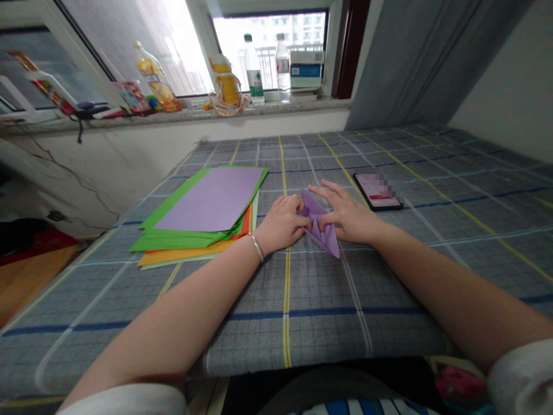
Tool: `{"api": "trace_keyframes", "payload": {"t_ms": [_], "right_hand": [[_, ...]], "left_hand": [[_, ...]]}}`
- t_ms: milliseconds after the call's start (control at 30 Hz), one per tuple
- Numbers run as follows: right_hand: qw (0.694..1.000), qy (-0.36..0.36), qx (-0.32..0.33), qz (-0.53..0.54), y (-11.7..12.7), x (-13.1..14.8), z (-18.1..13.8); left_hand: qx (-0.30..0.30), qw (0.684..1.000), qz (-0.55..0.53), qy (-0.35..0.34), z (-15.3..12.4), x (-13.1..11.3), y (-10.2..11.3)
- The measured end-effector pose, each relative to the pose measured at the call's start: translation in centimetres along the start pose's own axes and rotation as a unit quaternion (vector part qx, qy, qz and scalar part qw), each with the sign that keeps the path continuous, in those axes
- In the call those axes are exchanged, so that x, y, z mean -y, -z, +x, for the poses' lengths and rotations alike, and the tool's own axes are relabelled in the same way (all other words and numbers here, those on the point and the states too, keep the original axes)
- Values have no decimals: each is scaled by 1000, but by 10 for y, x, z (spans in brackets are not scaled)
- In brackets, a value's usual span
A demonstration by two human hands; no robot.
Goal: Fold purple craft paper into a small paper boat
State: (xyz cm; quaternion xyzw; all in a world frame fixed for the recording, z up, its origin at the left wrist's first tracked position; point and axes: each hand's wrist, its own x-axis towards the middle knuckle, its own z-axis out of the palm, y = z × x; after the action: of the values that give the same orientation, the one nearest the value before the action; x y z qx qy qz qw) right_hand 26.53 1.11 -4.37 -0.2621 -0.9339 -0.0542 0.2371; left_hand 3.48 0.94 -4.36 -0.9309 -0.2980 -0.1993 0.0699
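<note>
- Paper stack (211, 202) is lying near the cloth's (319, 340) left edge.
- Left hand (280, 223), curled, is pinching folded purple paper (330, 238).
- Right hand (351, 214), part-spread, is holding it too.

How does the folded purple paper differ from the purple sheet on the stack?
The folded paper is creased and pointed; the sheet is flat. The folded paper looks smaller than the sheet. Left hand and right hand touch the folded paper; the sheet tops the stack. Both are purple.
</note>
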Motion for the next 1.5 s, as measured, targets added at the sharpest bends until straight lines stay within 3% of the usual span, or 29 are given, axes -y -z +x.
{"api": "trace_keyframes", "payload": {"t_ms": [433, 867, 1167, 1333, 1400, 1500], "right_hand": [[1000, -2, -17, -5, 2, 7, 3], [1000, -18, 8, 11, -8, 0, 1], [995, -89, 12, 50, -1, -11, -8], [987, -121, -65, 78, 11, -13, -6], [984, -130, -90, 88, 18, -6, -3], [976, -176, -49, 114, 30, 12, 1]], "left_hand": [[-11, 1000, -7, 8, 0, -1, 0], [-20, 999, -38, 8, 0, 3, -3], [-96, 984, -113, 101, -3, 23, -7], [-154, 959, -177, 163, -1, 21, -4], [-157, 954, -190, 171, -1, 19, -2], [-135, 958, -199, 158, -1, 15, 0]]}}
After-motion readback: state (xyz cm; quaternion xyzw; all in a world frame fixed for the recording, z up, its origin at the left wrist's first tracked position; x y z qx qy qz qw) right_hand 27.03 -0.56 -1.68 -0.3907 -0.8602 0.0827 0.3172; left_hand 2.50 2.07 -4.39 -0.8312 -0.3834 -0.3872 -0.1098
